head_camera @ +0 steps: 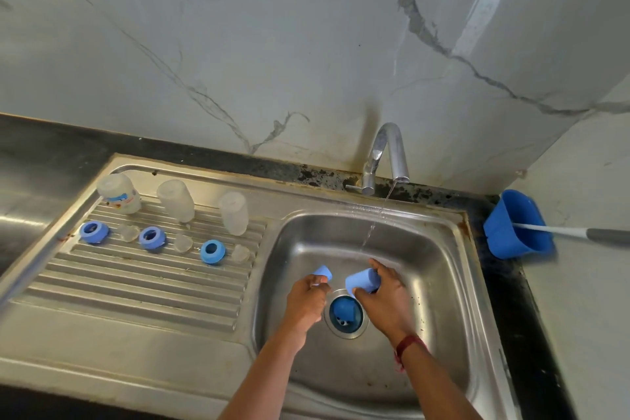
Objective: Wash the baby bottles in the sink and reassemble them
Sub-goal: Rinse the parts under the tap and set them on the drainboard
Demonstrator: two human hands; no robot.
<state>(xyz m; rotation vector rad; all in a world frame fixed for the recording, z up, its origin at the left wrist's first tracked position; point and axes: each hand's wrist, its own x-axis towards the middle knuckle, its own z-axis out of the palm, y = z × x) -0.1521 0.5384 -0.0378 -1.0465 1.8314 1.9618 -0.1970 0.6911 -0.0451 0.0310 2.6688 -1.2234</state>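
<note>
1. Head view showed both hands low in the sink [439,249] basin, just above the drain [346,314]. The left hand [306,300] was closed around a small blue cap [323,272], and the right hand [385,297] gripped a larger blue cap [362,280] tilted on its side.
2. The water stream [375,222] from the tap [388,153] fell beyond the hands, farther from the drain than either cap. Rinsing well would probably mean lifting each cap into the stream, mouth up, and turning it so water reached the inside.
3. A third blue piece [344,312] sat in the drain itself; it looked like another cap, though the view was too dim to be sure. It could block drainage, and was likely next for rinsing.
4. Left of the drain, on the ribbed drainboard [136,283], three clear bottles [175,199] stood upside down in a row, with three blue collar rings [152,238] and three clear teats [183,244] laid nearer the camera. These seemed already washed and awaiting reassembly.
5. Right of the drain, on the counter, a blue holder [511,232] lay tipped with a bottle brush handle [579,233] sticking out, well apart from the hands.
</note>
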